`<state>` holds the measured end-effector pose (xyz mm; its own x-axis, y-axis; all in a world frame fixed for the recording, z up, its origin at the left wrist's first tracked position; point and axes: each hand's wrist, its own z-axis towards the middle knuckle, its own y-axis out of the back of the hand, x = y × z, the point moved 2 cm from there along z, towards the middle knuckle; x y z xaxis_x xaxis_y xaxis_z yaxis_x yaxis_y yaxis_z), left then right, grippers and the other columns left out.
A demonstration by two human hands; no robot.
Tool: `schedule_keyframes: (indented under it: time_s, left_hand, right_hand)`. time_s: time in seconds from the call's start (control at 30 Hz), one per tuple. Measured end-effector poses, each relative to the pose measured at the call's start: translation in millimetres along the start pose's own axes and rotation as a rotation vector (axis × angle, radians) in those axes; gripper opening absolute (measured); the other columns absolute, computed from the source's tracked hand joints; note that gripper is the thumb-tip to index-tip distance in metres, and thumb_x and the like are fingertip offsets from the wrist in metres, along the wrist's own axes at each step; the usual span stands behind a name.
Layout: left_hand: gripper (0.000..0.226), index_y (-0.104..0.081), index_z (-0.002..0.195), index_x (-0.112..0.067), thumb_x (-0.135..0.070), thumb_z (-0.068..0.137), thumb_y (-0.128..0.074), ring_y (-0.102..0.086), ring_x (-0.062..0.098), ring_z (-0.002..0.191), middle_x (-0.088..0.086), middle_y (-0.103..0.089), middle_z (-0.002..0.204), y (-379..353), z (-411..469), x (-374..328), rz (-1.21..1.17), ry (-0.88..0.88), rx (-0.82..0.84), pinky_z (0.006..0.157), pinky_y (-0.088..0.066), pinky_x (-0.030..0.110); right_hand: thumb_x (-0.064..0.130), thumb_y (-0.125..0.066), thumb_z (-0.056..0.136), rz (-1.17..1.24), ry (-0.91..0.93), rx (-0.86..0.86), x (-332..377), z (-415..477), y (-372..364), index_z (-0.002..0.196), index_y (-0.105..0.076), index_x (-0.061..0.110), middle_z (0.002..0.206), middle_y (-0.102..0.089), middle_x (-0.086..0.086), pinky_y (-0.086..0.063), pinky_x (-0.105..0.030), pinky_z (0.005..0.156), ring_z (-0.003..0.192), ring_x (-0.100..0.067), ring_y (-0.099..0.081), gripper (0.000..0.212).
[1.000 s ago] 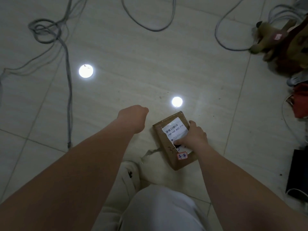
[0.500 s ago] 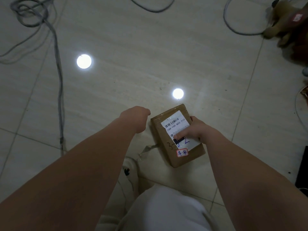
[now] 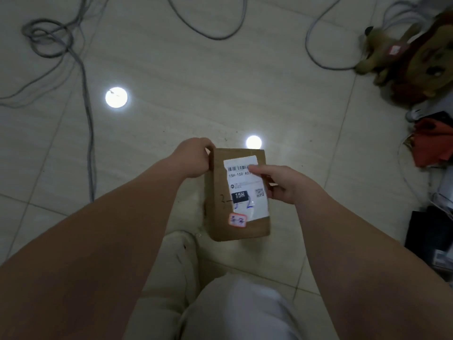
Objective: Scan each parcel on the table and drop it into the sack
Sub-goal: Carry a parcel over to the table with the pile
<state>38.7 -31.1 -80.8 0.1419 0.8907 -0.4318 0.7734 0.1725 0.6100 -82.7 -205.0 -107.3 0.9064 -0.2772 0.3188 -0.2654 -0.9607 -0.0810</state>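
A flat brown cardboard parcel (image 3: pixel 218 224) with a white barcode label and a small orange sticker is held above the tiled floor, label facing up. My left hand (image 3: pixel 193 160) grips its upper left corner. My right hand (image 3: pixel 282 185) holds its right edge, with the thumb lying across the label near the barcode. No scanner and no sack are in view.
Grey cables (image 3: pixel 83 77) loop over the tiled floor at left and along the top. A plush toy (image 3: pixel 414 55) lies at the upper right, with red cloth (image 3: pixel 431 146) and dark items (image 3: pixel 429 239) along the right edge. My knee in white trousers (image 3: pixel 240 307) is below the parcel.
The parcel has come up off the floor and turned straight. My left hand, which was a free fist beside it, now grips its upper left corner. My right hand shifted to the right edge.
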Motion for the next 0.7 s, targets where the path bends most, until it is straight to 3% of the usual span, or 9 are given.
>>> schedule_keyframes:
  time_s: [0.13, 0.3, 0.37, 0.47, 0.6, 0.7]
  left_hand:
    - [0.037, -0.064, 0.114, -0.016, 0.006, 0.085, -0.056, -0.056, 0.022, 0.078, 0.007, -0.062, 0.080, 63, -45, -30, -0.221, 0.002, -0.035, 0.066, -0.044, 0.028]
    - [0.043, -0.061, 0.122, -0.021, 0.006, 0.089, -0.052, -0.053, 0.017, 0.082, 0.002, -0.056, 0.080, 166, -122, -85, -0.463, -0.016, -0.027, 0.067, -0.046, 0.026]
    - [0.038, -0.060, 0.120, -0.021, 0.003, 0.092, -0.051, -0.054, 0.015, 0.087, 0.002, -0.055, 0.084, 211, -155, -110, -0.575, -0.016, -0.038, 0.069, -0.049, 0.026]
    - [0.035, -0.059, 0.117, -0.025, 0.000, 0.093, -0.052, -0.056, 0.013, 0.087, 0.004, -0.055, 0.089, 279, -203, -146, -0.618, -0.037, -0.075, 0.064, -0.051, 0.025]
    - [0.030, -0.061, 0.119, -0.018, -0.004, 0.092, -0.056, -0.062, 0.018, 0.092, 0.011, -0.060, 0.097, 366, -269, -187, -0.705, -0.063, -0.149, 0.078, -0.057, 0.036]
    - [0.024, -0.062, 0.114, -0.017, -0.008, 0.091, -0.061, -0.065, 0.026, 0.103, 0.017, -0.066, 0.109, 422, -313, -211, -0.798, -0.089, -0.207, 0.090, -0.055, 0.044]
  right_hand:
    - [0.030, -0.070, 0.087, 0.108, 0.030, 0.011, 33, -78, -14, 0.089, -0.063, 0.015, 0.071, -0.064, 0.001, -0.043, -0.020, 0.058, 0.053, -0.007, -0.054, 0.017]
    - [0.042, -0.070, 0.083, 0.100, 0.084, 0.015, 89, -191, -34, 0.087, -0.063, 0.021, 0.084, -0.056, -0.001, -0.036, -0.022, 0.057, 0.068, -0.012, -0.041, 0.023]
    - [0.044, -0.071, 0.082, 0.139, 0.114, 0.025, 117, -237, -43, 0.088, -0.064, 0.021, 0.088, -0.059, -0.001, -0.042, -0.024, 0.062, 0.075, -0.016, -0.046, 0.024]
    - [0.043, -0.071, 0.082, 0.183, 0.200, 0.025, 162, -310, -59, 0.096, -0.066, 0.018, 0.092, -0.071, -0.002, -0.054, -0.038, 0.088, 0.089, -0.022, -0.065, 0.029]
    - [0.049, -0.070, 0.081, 0.153, 0.310, -0.009, 226, -408, -76, 0.094, -0.067, 0.018, 0.081, -0.073, 0.002, -0.053, -0.034, 0.083, 0.084, -0.019, -0.067, 0.034]
    - [0.057, -0.079, 0.062, 0.134, 0.395, 0.010, 274, -475, -88, 0.114, -0.068, 0.015, 0.104, -0.075, -0.003, -0.051, -0.042, 0.098, 0.102, -0.025, -0.069, 0.068]
